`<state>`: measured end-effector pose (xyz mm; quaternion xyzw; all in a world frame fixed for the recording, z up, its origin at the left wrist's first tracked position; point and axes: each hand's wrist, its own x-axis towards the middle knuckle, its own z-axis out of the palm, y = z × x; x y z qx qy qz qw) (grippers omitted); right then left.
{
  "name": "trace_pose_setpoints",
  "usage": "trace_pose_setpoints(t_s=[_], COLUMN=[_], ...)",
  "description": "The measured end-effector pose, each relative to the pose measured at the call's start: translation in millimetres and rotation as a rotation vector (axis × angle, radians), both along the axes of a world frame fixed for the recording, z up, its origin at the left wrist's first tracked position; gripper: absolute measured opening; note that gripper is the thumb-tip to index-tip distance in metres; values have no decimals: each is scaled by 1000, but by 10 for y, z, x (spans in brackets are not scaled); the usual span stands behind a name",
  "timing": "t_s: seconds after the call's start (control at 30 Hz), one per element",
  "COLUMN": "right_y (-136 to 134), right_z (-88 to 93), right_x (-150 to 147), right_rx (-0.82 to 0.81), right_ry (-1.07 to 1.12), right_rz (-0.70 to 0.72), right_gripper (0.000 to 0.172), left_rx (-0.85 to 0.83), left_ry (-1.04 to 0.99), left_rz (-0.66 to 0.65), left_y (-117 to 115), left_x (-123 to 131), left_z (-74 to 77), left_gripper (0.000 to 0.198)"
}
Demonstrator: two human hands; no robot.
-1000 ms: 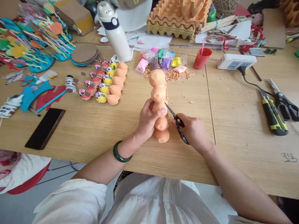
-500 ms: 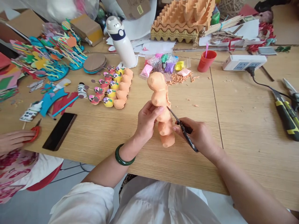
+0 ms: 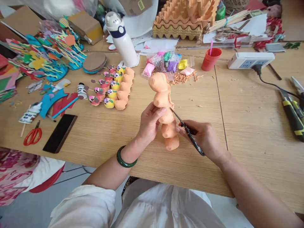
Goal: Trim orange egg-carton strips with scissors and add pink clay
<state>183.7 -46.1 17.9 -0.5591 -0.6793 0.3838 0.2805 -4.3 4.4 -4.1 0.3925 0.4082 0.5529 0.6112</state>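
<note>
My left hand (image 3: 148, 123) grips the middle of an orange strip of egg-carton cups (image 3: 163, 106), held upright over the wooden table (image 3: 249, 126). A green bangle (image 3: 124, 158) circles that wrist. My right hand (image 3: 204, 139) holds small black scissors (image 3: 187, 131), whose blade tips touch the strip's right edge just beside my left thumb. The strip's lowest cup sits near the table surface between my two hands.
Painted egg-cup figures (image 3: 111, 90) on sticks lie left of centre, with a white bottle (image 3: 122, 39), clay bags (image 3: 166, 61) and a red cup (image 3: 210, 58) behind. A black phone (image 3: 60, 133) and red scissors (image 3: 32, 135) lie at left. A power strip (image 3: 250, 59) and yellow-black tool (image 3: 294, 115) lie right.
The view shifted slightly. Another person's hand that rested on the red scissors at the left edge half a second ago has withdrawn. My hands keep their hold on strip and scissors.
</note>
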Motion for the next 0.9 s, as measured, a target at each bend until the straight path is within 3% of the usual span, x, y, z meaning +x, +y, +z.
trace_pose_setpoints(t_s=[0.2, 0.3, 0.4, 0.67, 0.77, 0.9], right_y=[-4, -11, -25, 50, 84, 110], right_z=[-16, -26, -11, 80, 78, 60], right_x=[-3, -2, -8, 34, 94, 162], right_rx=[172, 263, 262, -210, -408, -567], right_ry=[-188, -296, -263, 344, 522, 670], right_rz=[-22, -36, -31, 117, 169, 217], right_gripper=[48, 47, 47, 58, 50, 43], left_rx=[-12, 15, 40, -135, -302, -411], left_ry=[-46, -9, 5, -168, -286, -393], left_rz=[-63, 15, 88, -54, -134, -259], left_y=[14, 4, -4, 15, 3, -6], left_x=[3, 5, 6, 21, 8, -42], left_z=[5, -12, -25, 79, 161, 201], left_gripper=[37, 34, 32, 26, 13, 15])
